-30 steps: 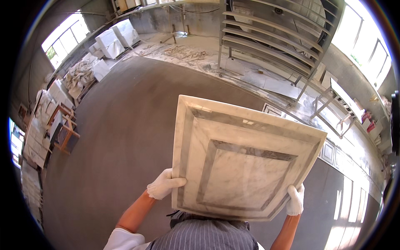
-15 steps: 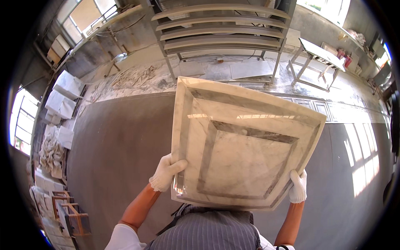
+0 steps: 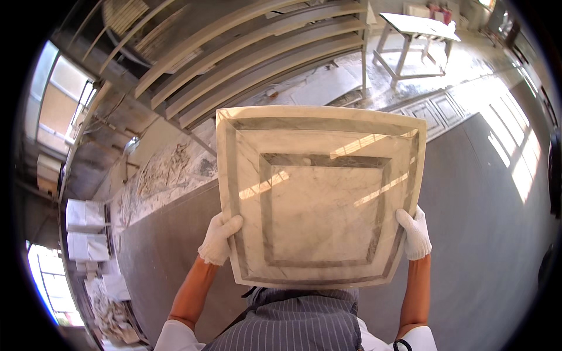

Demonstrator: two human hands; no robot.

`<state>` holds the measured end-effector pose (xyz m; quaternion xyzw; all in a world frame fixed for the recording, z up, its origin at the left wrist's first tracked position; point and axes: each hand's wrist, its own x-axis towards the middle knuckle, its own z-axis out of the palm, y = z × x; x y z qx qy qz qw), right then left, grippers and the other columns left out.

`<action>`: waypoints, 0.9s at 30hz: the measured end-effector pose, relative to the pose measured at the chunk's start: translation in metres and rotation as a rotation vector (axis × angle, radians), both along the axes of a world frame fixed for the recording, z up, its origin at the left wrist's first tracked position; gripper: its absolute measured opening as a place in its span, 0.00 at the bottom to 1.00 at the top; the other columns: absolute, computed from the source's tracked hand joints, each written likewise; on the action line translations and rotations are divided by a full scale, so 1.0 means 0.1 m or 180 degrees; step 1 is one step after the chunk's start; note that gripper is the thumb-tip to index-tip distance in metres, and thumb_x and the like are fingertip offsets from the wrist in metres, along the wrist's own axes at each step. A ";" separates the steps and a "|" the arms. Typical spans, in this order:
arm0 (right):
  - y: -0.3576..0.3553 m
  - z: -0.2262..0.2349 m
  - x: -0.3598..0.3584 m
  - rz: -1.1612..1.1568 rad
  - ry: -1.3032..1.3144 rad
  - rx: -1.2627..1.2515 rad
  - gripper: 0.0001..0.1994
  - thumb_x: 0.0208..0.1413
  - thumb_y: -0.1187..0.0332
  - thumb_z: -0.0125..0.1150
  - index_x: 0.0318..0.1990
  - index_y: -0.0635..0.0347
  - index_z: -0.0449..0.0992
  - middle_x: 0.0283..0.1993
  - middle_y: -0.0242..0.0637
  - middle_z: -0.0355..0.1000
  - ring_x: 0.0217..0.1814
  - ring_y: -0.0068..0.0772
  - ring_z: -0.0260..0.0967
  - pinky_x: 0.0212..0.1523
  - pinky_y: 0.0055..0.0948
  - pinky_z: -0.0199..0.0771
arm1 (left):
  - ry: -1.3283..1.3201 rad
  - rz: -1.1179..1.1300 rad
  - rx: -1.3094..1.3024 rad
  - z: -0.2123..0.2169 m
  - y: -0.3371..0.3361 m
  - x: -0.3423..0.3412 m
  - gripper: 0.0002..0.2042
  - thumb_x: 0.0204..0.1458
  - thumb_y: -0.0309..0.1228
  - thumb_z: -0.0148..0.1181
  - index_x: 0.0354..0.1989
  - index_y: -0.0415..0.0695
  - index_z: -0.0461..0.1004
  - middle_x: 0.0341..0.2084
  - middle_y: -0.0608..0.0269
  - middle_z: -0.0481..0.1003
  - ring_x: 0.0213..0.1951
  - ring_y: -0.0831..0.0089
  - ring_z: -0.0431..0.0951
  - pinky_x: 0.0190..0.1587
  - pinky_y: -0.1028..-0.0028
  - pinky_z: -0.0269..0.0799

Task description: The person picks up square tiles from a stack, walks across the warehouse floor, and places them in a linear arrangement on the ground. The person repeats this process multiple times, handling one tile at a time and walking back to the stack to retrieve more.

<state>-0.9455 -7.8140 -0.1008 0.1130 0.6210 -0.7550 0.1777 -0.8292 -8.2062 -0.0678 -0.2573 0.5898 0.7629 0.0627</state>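
Between my two gloved hands is a square marble panel point(image 3: 325, 213), white with grey bands inlaid as nested frames. Its polished face is turned up toward me and catches strips of window light. My left hand point(image 3: 219, 236), in a white knit glove, grips the left edge low down, thumb on the face. The right edge is clasped by my right hand point(image 3: 415, 235) in a matching glove, its thumb also over the face. Fingers of both hands are mostly hidden behind the panel. The lower edge sits close to my striped apron point(image 3: 287, 322).
A slatted metal rack point(image 3: 263, 44) stands ahead. Beyond it to the right is a work table point(image 3: 418, 26). Framed panels point(image 3: 436, 111) lie along the edge of the dark grey floor point(image 3: 468, 234). White blocks point(image 3: 88, 228) and crumpled cloth point(image 3: 114, 313) line the left side.
My view has swung and tilted, so the rack and table sit further left and slanted. The panel now looks more level and faces me more squarely. Both hands keep their hold.
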 end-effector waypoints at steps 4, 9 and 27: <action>-0.60 -0.40 -0.15 -0.0481 -0.0234 -0.0095 0.20 0.51 0.69 0.61 0.50 0.69 0.70 0.42 0.36 0.74 0.41 0.25 0.70 0.44 0.27 0.71 | -0.0131 -0.0494 -0.0087 -0.20 -0.69 -0.83 0.21 0.53 0.33 0.58 0.53 0.33 0.69 0.44 0.60 0.76 0.44 0.75 0.75 0.48 0.74 0.70; -1.16 -0.86 -0.20 -0.1129 -0.0622 -0.0165 0.19 0.51 0.70 0.62 0.50 0.70 0.70 0.42 0.37 0.74 0.41 0.26 0.71 0.44 0.28 0.72 | -0.0415 -0.1089 -0.0493 -0.62 -1.31 -1.75 0.21 0.51 0.32 0.59 0.51 0.33 0.70 0.42 0.60 0.77 0.42 0.74 0.77 0.45 0.74 0.72; -1.66 -4.18 -0.77 -0.2015 -0.1523 -0.0384 0.19 0.50 0.70 0.65 0.50 0.68 0.72 0.41 0.35 0.75 0.40 0.24 0.71 0.42 0.27 0.72 | -0.1223 -0.2109 -0.0647 -3.85 -1.40 -3.79 0.18 0.49 0.27 0.57 0.49 0.34 0.72 0.38 0.66 0.76 0.37 0.81 0.75 0.41 0.78 0.70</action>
